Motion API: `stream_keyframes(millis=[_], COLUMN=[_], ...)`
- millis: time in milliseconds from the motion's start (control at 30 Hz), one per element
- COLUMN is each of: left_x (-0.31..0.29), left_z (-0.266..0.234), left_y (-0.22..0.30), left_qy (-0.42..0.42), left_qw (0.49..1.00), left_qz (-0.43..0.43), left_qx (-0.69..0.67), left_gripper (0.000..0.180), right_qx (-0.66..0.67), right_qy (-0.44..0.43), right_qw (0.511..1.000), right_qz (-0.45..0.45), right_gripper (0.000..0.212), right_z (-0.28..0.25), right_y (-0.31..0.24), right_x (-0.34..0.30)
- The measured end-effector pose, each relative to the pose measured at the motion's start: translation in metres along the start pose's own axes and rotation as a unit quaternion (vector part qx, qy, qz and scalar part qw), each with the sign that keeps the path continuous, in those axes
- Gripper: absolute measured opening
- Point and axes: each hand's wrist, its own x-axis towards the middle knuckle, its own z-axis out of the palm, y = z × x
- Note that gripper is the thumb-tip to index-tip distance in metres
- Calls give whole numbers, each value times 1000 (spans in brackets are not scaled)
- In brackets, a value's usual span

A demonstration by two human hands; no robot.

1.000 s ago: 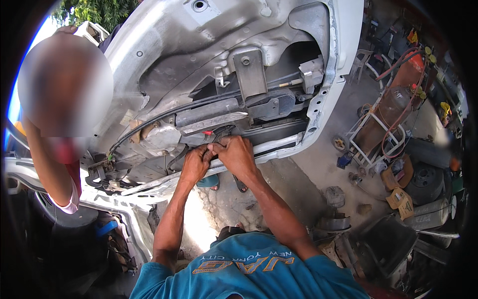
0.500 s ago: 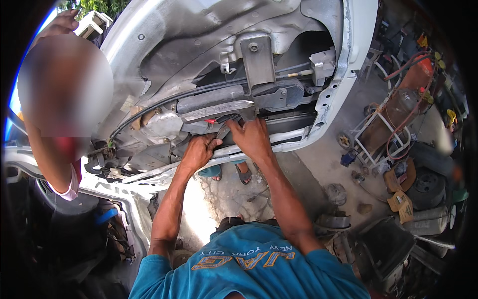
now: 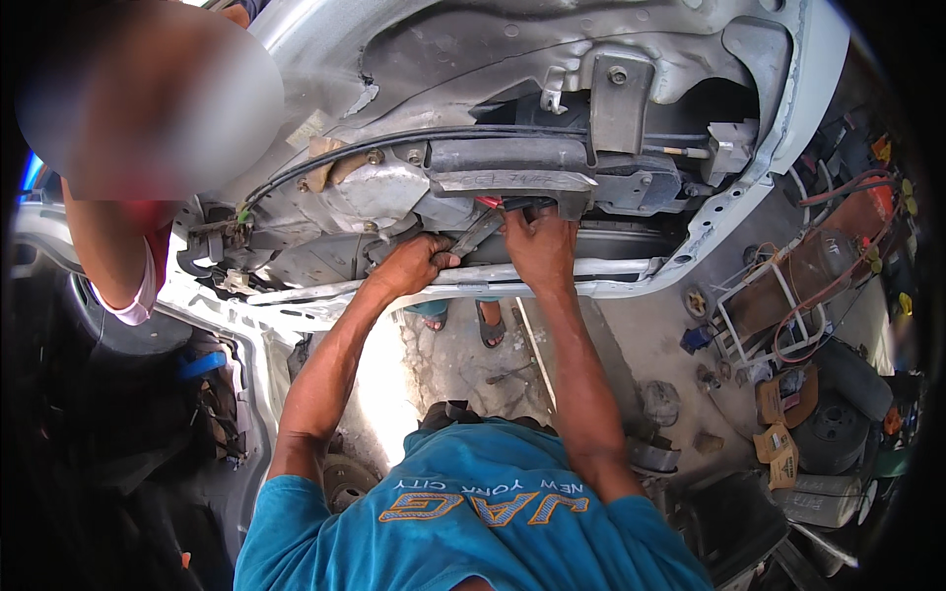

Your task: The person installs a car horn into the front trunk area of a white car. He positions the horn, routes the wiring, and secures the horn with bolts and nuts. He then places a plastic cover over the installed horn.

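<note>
Grey concrete floor [image 3: 631, 345] lies beneath both hands, left hand [image 3: 414, 264] and right hand [image 3: 540, 246], closed on pliers [image 3: 483, 229].

Left hand [image 3: 412, 266] fingers curled, right hand [image 3: 540, 248] fingers bent, both arms outstretched

An outdoor car repair yard: a stripped car body [image 3: 552, 59] over concrete floor [image 3: 650, 345], with scattered parts [image 3: 788, 433] and hoses [image 3: 828, 286].

The left hand [image 3: 409, 266] closes its grip on the handle of a grey metal tool [image 3: 480, 232], and the right hand [image 3: 542, 246] just beside it presses fingers at the tool's tip under a grey bracket [image 3: 512, 180]. Above both grips runs a black cable [image 3: 394, 146]; below them lies the white car body rail [image 3: 591, 276].
</note>
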Motion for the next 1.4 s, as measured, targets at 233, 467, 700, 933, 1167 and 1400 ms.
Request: stream_keyframes(millis=[233, 467, 700, 933, 1167, 1400], left_x=[-8, -21, -14, -63, -82, -50], left_z=[10, 9, 12, 32, -34, -13], left_y=[-5, 6, 10, 6, -40, -91], left_qy=[100, 154, 122, 411, 261, 263], left_qw=[994, 985, 992, 910, 953, 961], left_qz=[38, 27, -26, 34, -152, -73], left_qx=[6, -68, -27, 32, 37, 39], left_gripper=[30, 35, 34, 18, 31, 18], right_qx=[129, 36, -76, -52, -187, -38], right_qy=[24, 73, 121, 154, 197, 162], right_qw=[990, 995, 981, 981, 946, 981], right_qz=[42, -62, -132, -102, -176, -95], right_gripper=[22, 27, 29, 39, 24, 20], right_z=[9, 1, 4, 3, 11, 16], right_y=[3, -27, -15, -17, -5, -13], right_x=[1, 1, -3, -4, -4, -4])
